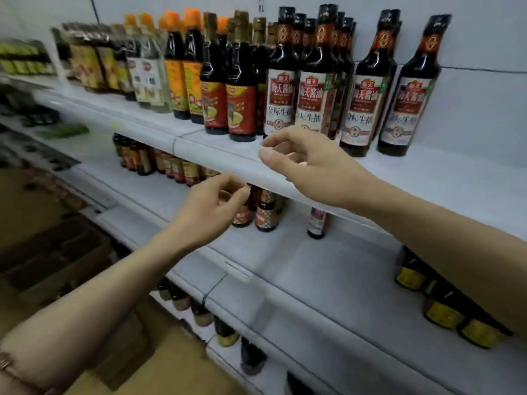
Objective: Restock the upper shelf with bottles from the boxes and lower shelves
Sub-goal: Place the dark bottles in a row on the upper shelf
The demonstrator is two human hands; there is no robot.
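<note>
Both hands empty, fingers loosely curled. Right hand (302, 163) hovers over the front edge of the upper shelf (228, 155), just before the tall bottles (313, 81) standing there. Left hand (211, 206) hangs lower, in front of small bottles (265, 215) on the shelf below.

The upper shelf (216, 155) is smooth, matt white, seemingly painted metal. The soy sauce bottles (368, 89) on it look glossy and dark, with paper labels and shiny shrink-wrapped caps. The near-left cardboard boxes (159, 363) are dull brown.
</note>
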